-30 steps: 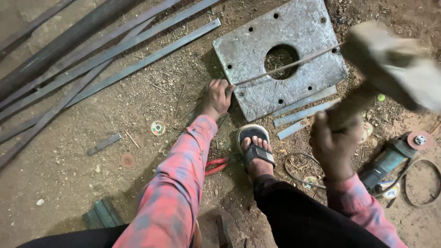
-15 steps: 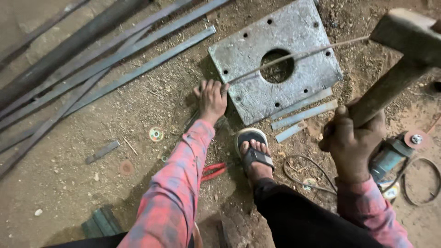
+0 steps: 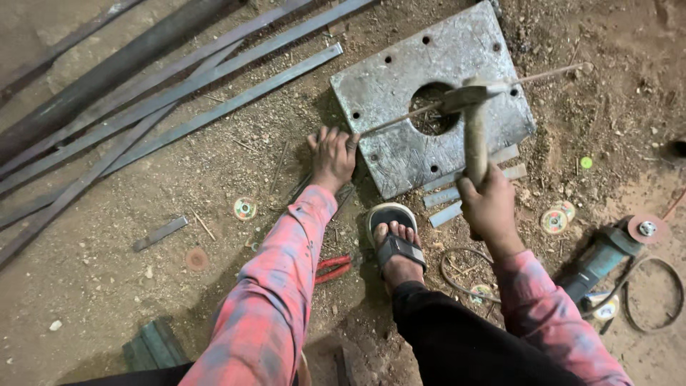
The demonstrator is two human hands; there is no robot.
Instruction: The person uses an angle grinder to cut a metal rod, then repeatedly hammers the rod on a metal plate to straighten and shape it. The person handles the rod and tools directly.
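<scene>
Steel rod (image 3: 400, 119), thin and long, lies across a grey metal base plate (image 3: 400, 154) with a round hole, on the dirt floor (image 3: 143, 286). Left hand (image 3: 332, 154) pins the rod's near end flat at the plate's left edge, fingers spread and pressed down, not wrapped round it. Right hand (image 3: 489, 204) has a full closed grip on the wooden handle of a hammer (image 3: 473, 114); the head sits on the rod right at the rim of the hole.

Doing it well, as judged: keep the rod pressed tight so it cannot bounce or roll, land the blow where the rod is backed by plate and not over the hole unless a bend is wanted, keep the left fingers well back from the strike point, keep the hammer face square. The sandalled foot (image 3: 395, 243) is near the plate; it should stay off it.

Round about: flat steel bars (image 3: 179, 93) upper left, short flat strips (image 3: 457, 193) just beside the plate's lower edge, cutting discs (image 3: 244, 209) scattered, red pliers (image 3: 332, 266) by the foot, angle grinder (image 3: 607, 254) at right.

Versus half a second ago: hammer was raised high at right, well clear of the rod; now it is down on the rod. Left hand in the same spot, rod in the same line across the plate.
</scene>
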